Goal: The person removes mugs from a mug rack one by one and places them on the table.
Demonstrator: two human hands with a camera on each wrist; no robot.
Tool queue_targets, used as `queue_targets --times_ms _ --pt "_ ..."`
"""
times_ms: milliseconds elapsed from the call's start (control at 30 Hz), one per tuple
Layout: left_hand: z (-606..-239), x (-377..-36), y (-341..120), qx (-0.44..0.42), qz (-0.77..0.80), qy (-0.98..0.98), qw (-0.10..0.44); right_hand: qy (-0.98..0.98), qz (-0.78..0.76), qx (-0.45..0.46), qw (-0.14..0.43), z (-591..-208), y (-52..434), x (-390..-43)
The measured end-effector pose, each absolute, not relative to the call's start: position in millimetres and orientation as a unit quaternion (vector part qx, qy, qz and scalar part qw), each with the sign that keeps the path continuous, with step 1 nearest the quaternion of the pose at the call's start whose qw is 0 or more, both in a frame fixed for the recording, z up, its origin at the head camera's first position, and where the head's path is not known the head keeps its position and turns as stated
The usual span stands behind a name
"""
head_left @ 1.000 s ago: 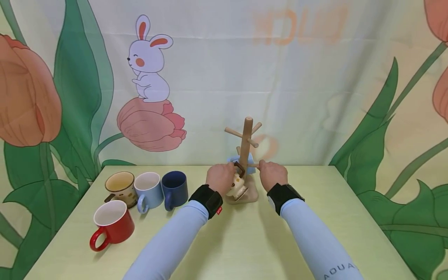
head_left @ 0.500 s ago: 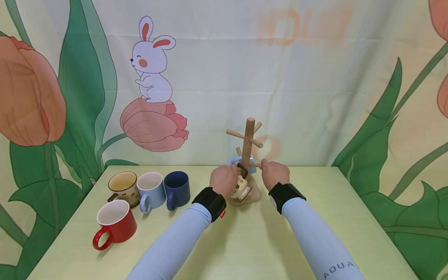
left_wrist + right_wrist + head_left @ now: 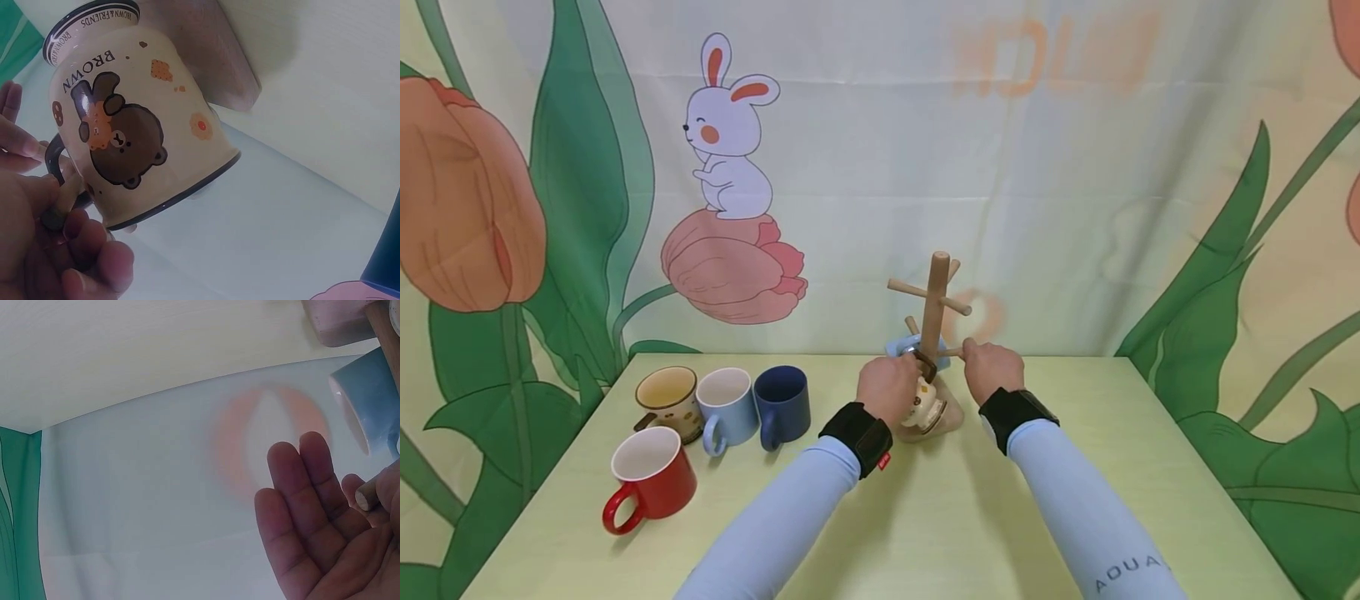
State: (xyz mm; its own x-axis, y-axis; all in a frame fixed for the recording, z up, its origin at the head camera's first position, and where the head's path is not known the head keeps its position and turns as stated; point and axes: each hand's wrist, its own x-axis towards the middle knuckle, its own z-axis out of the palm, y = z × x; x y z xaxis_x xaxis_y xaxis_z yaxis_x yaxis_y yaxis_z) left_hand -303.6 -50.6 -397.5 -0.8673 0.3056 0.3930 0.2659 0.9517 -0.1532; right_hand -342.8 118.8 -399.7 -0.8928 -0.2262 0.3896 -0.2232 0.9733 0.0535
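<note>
A wooden mug tree (image 3: 935, 304) stands at the back middle of the table. My left hand (image 3: 901, 377) holds a cream mug printed with a brown bear (image 3: 924, 405) tilted low beside the post, above the tree's base (image 3: 951, 419). In the left wrist view my fingers (image 3: 81, 250) pinch the mug's dark handle (image 3: 55, 156), and the bear mug (image 3: 137, 125) lies on its side with a wooden peg (image 3: 67, 190) at the handle. My right hand (image 3: 976, 356) holds the tip of a low peg (image 3: 951, 353); its other fingers (image 3: 300, 500) are straight beside the peg end (image 3: 366, 497).
A light blue mug (image 3: 900, 345) hangs behind the post, also visible in the right wrist view (image 3: 369, 400). At the left of the table (image 3: 925, 517) stand a red mug (image 3: 651, 479), a cream mug (image 3: 668, 402), a pale blue mug (image 3: 726, 406) and a navy mug (image 3: 782, 402). A printed backdrop hangs behind.
My left hand has brought the bear mug slightly closer to the post. The right hand stays on the low peg. The view has shifted a little.
</note>
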Motion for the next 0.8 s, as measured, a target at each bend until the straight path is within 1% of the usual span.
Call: queue_targets --times_ms 267,533,800 --pt "-396.9 -302.1 -46.7 -0.148 0.07 -0.965 0.206 -0.974 0.001 0.11 0.201 -400.7 119.4 -344.4" --pt "-396.0 -301.5 -46.1 -0.143 0.071 -0.966 0.201 -0.976 0.001 0.105 0.189 -400.3 118.3 -344.9" --pt "-394.8 -300.2 -47.1 -0.143 0.069 -0.967 0.2 -0.974 0.001 0.108 0.199 -401.8 117.0 -345.6"
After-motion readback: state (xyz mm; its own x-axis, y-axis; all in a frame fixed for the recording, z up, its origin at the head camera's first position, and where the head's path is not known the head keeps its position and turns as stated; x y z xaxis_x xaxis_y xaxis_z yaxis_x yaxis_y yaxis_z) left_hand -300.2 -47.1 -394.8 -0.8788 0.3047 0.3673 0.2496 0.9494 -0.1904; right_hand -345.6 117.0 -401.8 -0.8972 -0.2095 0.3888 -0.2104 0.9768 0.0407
